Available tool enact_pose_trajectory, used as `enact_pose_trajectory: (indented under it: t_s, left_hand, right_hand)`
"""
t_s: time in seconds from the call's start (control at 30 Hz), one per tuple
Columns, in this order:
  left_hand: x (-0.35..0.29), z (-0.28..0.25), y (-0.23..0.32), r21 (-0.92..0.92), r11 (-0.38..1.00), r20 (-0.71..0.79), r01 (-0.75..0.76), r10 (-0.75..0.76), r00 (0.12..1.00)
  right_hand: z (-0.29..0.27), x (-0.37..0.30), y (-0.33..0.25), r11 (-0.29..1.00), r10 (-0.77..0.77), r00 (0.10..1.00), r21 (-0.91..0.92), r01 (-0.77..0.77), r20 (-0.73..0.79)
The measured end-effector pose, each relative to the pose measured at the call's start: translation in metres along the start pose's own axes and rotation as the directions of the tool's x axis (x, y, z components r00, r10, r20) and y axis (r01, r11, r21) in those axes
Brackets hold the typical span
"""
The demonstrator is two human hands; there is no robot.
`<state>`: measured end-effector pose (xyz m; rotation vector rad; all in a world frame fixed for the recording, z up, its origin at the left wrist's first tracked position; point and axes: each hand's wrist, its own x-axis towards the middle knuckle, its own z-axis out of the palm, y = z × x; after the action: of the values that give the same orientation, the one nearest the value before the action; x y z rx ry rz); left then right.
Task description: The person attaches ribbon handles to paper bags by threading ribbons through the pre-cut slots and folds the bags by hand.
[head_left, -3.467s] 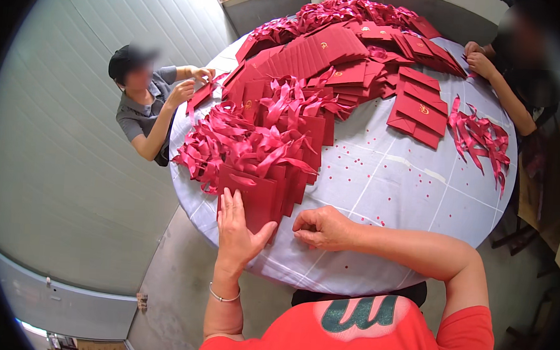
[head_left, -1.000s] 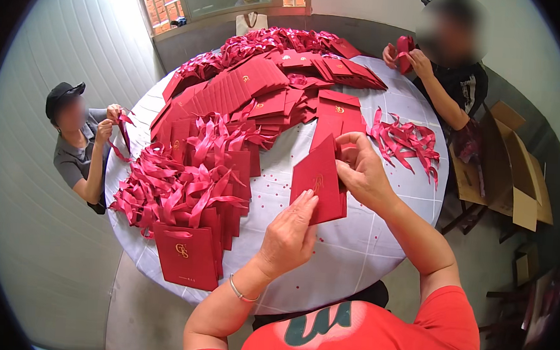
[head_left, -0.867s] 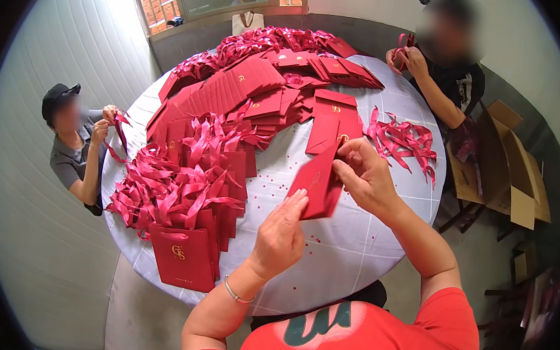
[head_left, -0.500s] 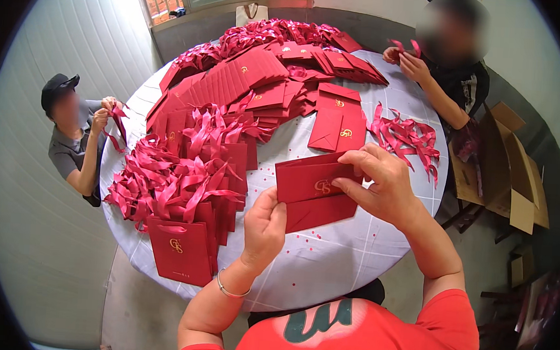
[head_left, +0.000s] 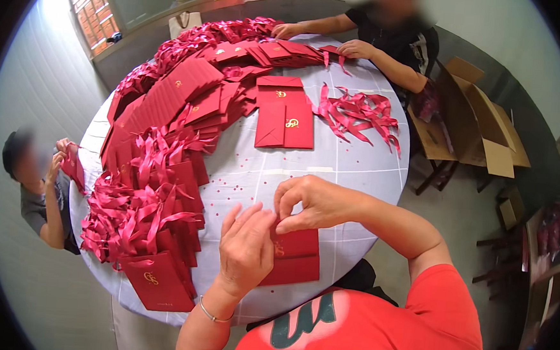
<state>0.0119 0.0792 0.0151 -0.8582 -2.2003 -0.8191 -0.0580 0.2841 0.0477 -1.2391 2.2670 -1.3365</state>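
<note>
A flat red paper bag (head_left: pixel 295 258) with a gold emblem lies on the white round table (head_left: pixel 350 179) right in front of me. My left hand (head_left: pixel 247 247) rests on its left part, fingers spread and pressing down. My right hand (head_left: pixel 313 204) pinches the bag's top edge between thumb and fingers. To my left stands a row of finished red bags with ribbon handles (head_left: pixel 143 211).
Flat red bags (head_left: pixel 285 116) and a fan of more bags (head_left: pixel 169 97) cover the far table. Loose red ribbons (head_left: pixel 361 112) lie at the right. One person (head_left: pixel 35 189) works at the left, another (head_left: pixel 391 34) at the far side. Cardboard boxes (head_left: pixel 481 129) stand at the right.
I lifted a flat red bag, turned it in both hands and brought it down onto the table close to me; both hands now press and pinch it there.
</note>
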Motion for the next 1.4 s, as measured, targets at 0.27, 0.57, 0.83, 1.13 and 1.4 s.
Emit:
enact_pose_trajectory:
  t_s: [0.27,0.57,0.83,1.13,1.4]
  left_hand:
    - [-0.008,0.014,-0.001,-0.018,0.999,0.079,0.039,-0.037,0.996]
    - [-0.009,0.012,0.009,-0.171,0.978,0.058,0.119,-0.110,0.992]
    - [-0.011,0.014,0.002,-0.115,0.990,0.069,0.087,-0.080,0.994]
    - [-0.009,0.003,0.002,-0.091,0.993,0.119,0.073,-0.062,0.991]
    - [-0.014,-0.010,-0.009,-0.196,0.786,0.586,0.586,-0.386,0.713]
  right_hand:
    - [0.022,-0.012,0.033,0.958,0.225,0.969,0.157,-0.238,0.099]
    - [-0.012,-0.049,0.051,0.982,0.157,0.943,-0.054,-0.180,-0.293]
    - [-0.083,-0.049,0.136,0.583,0.201,0.621,-0.417,-0.697,-0.758]
    - [-0.063,-0.056,0.133,0.520,0.214,0.682,-0.509,-0.686,-0.699]
    - [-0.024,-0.080,0.024,0.783,0.539,0.838,0.417,-0.462,-0.082]
